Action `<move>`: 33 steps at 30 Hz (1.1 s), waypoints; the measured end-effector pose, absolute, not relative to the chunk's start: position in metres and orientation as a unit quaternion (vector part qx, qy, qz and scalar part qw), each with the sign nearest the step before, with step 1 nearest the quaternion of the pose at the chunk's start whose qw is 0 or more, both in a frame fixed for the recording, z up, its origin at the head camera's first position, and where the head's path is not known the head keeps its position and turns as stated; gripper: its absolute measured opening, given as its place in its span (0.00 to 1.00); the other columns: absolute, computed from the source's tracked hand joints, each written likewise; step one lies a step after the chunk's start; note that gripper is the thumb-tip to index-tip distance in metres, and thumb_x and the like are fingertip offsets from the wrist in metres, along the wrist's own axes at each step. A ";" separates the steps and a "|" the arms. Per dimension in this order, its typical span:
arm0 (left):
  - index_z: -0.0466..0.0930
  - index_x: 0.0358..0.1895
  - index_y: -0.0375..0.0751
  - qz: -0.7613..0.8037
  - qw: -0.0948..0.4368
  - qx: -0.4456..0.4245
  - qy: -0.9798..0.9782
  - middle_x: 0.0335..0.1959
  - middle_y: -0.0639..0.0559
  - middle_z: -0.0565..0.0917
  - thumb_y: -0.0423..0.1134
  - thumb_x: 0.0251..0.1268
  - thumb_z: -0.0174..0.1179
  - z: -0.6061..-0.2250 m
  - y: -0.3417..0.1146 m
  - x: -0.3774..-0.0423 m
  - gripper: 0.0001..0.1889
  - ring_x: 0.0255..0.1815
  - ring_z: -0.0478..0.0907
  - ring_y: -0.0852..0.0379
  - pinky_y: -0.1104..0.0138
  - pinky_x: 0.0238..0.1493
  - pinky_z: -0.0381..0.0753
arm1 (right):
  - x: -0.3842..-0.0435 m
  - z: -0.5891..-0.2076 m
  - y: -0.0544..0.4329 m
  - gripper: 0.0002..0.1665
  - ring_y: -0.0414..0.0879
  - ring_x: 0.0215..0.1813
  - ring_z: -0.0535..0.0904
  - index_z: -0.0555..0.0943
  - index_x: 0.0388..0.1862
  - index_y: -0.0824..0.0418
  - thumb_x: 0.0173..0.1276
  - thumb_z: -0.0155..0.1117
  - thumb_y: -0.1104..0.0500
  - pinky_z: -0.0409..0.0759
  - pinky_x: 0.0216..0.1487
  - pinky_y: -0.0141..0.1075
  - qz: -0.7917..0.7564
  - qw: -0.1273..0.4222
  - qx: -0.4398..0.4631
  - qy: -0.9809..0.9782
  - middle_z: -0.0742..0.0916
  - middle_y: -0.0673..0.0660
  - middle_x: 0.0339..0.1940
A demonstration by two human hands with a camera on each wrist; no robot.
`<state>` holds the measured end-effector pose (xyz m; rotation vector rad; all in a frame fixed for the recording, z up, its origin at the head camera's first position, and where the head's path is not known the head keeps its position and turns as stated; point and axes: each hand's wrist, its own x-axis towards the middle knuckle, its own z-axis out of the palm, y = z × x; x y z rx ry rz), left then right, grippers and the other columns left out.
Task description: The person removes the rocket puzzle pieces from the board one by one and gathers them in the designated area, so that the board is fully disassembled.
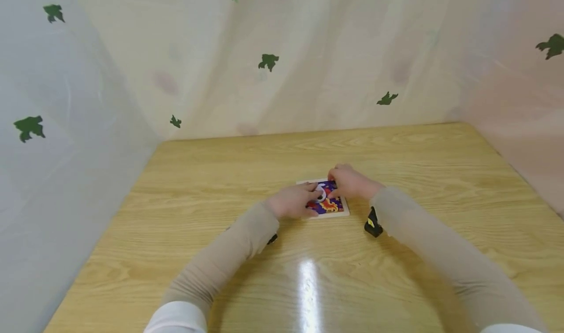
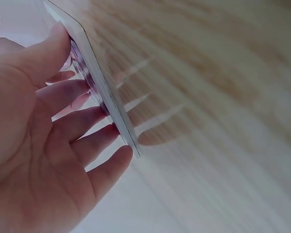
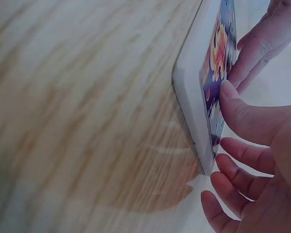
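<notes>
Head view, backdrop: pale draped cloth (image 1: 308,34), from 9 o'clock through 12 to 3, softly creased, thin and smooth in appearance; green leaf-like shapes (image 1: 268,62) are scattered over it. It presumably screens off what lies behind.
Surface: broad wood-grained top (image 1: 211,186), yellowish and glossy; a narrow bright reflection (image 1: 308,294) lies towards 6 o'clock.
Sleeves: beige, close-fitting fabric, wrinkled at the bends; left sleeve (image 1: 220,259) enters from 7 o'clock, right sleeve (image 1: 440,249) from 5 o'clock.
Picture board: flat rectangular board (image 1: 346,212), lying on the surface just off the view's centre towards 5 o'clock. White rim, rounded corner, visible edge thickness; material not confirmed. Its printed face carries a dark purple ground, a yellow-orange flame-like motif (image 1: 329,206) and a white rounded shape, partly covered.
Left hand: at the board's 9 o'clock side (image 1: 293,202), fingers spread and slightly bent, tips touching the printed face, thumb at the rim; clasping nothing that can be seen. The wide span probably steadies the board against sliding.
Right hand: at the board's 2 o'clock side (image 1: 350,182), fingers loosely bent by the edge, thumb tip on the face, a gap between thumb and fingers; no grip evident. Placement opposite the other hand likely balances the contact and leaves the middle reachable.
Wrist fitting: small black angular piece (image 1: 373,224) with a yellow mark, beneath the right cuff, at the board's 4 o'clock.
</notes>
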<state>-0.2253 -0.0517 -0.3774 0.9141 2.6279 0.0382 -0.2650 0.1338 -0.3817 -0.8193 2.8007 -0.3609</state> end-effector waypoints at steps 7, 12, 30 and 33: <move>0.56 0.73 0.46 0.011 0.169 0.328 0.930 0.76 0.45 0.53 0.53 0.67 0.54 -0.380 -0.050 -0.225 0.35 0.75 0.53 0.48 0.62 0.74 0.55 | -0.264 -0.382 0.134 0.23 0.57 0.48 0.73 0.76 0.45 0.69 0.58 0.71 0.56 0.72 0.55 0.49 -0.132 0.101 -0.271 0.948 0.80 0.63 0.42; 0.57 0.73 0.45 0.011 0.171 0.326 0.930 0.76 0.45 0.53 0.53 0.67 0.55 -0.379 -0.050 -0.225 0.35 0.75 0.53 0.48 0.62 0.74 0.55 | -0.263 -0.382 0.134 0.23 0.57 0.48 0.73 0.75 0.46 0.69 0.58 0.71 0.56 0.73 0.55 0.49 -0.143 0.102 -0.265 0.948 0.79 0.63 0.42; 0.57 0.73 0.46 0.015 0.170 0.321 0.931 0.75 0.44 0.54 0.53 0.66 0.56 -0.379 -0.050 -0.223 0.35 0.75 0.53 0.49 0.63 0.73 0.56 | -0.263 -0.383 0.136 0.22 0.52 0.42 0.75 0.74 0.45 0.68 0.57 0.72 0.59 0.75 0.50 0.46 -0.176 0.097 -0.265 0.943 0.78 0.61 0.39; 0.58 0.73 0.46 0.016 0.167 0.323 0.931 0.75 0.44 0.55 0.52 0.66 0.56 -0.379 -0.049 -0.223 0.35 0.75 0.53 0.49 0.63 0.73 0.56 | -0.264 -0.382 0.136 0.20 0.51 0.40 0.74 0.74 0.43 0.67 0.56 0.72 0.60 0.75 0.48 0.45 -0.189 0.085 -0.268 0.941 0.78 0.60 0.37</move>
